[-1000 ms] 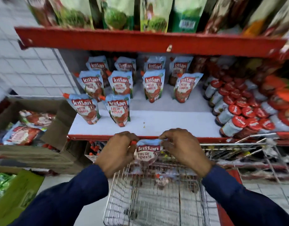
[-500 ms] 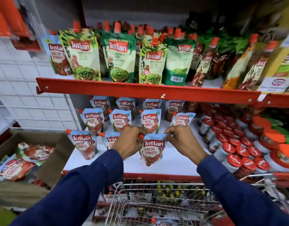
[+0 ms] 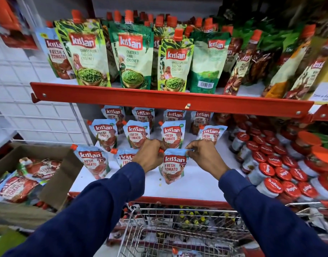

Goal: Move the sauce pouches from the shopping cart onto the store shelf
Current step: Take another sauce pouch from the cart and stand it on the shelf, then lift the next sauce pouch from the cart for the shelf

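Observation:
A pale blue Kissan Fresh Tomato sauce pouch (image 3: 172,166) stands upright on the white store shelf (image 3: 194,184), in the front row. My left hand (image 3: 150,156) pinches its orange spout at the top left corner. My right hand (image 3: 204,154) pinches its top right corner. Several matching pouches (image 3: 137,133) stand in rows behind and to the left of it. The wire shopping cart (image 3: 178,229) sits below the shelf edge, and another pouch (image 3: 185,254) lies at its bottom.
Red-lidded jars (image 3: 274,169) crowd the shelf's right side. The red upper shelf (image 3: 159,98) carries green chutney pouches (image 3: 133,58). A cardboard box (image 3: 29,175) with more tomato pouches stands at the left, below shelf height.
Both hands lifted the pouch out of the cart and carried it up and forward onto the shelf, where its base now rests. The view tilted upward.

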Available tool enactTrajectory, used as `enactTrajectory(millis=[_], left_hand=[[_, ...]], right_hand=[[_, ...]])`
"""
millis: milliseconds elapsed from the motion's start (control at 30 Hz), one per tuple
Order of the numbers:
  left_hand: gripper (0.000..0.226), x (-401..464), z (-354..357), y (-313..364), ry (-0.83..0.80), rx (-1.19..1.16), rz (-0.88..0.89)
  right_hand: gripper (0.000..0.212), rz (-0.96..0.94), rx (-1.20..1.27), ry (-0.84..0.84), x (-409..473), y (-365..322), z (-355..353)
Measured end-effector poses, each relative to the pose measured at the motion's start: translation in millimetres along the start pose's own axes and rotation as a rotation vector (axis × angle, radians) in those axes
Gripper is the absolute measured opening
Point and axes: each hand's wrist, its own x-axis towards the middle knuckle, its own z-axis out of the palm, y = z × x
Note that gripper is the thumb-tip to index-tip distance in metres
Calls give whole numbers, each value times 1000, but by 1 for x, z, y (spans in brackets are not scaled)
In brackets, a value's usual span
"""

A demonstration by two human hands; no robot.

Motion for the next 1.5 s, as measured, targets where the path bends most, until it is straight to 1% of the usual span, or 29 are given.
enactTrajectory(millis=[500,600,633,700,800,867,967,1067,1133,1233,1300,1500], left_hand=[[24,-2,7,-3,-23,17,-24],[32,-3,8,-6,-26,45,-16],[37,-6,8,-7,-18,70,-4],[45,-16,9,-8,31,154,60],[51,-48,19,-8,130,300,215],[58,-73,33,-9,144,396,297],[75,-105,68,-16,56,473,327],[86,-131,104,-23,-23,504,296],[85,-147,129,-26,-96,497,258],[84,-166,168,-32,-257,473,182],[78,-178,196,-38,-352,433,129],[68,-193,262,-55,-595,313,-31]], right_hand=[[10,51,-4,-23,1,9,12],[13,50,-23,-30,-3,6,11],[19,29,-40,-23,-7,5,10],[38,-43,-103,12,-21,3,8],[66,-151,-229,63,-62,8,14],[77,-199,-359,58,-94,17,24],[86,-199,-519,-17,-140,36,45],[83,-152,-544,-98,-174,60,64],[79,-124,-503,-134,-194,82,76],[80,-80,-422,-213,-215,115,95],[79,-39,-364,-280,-226,135,109],[67,71,-268,-502,-239,166,153]])
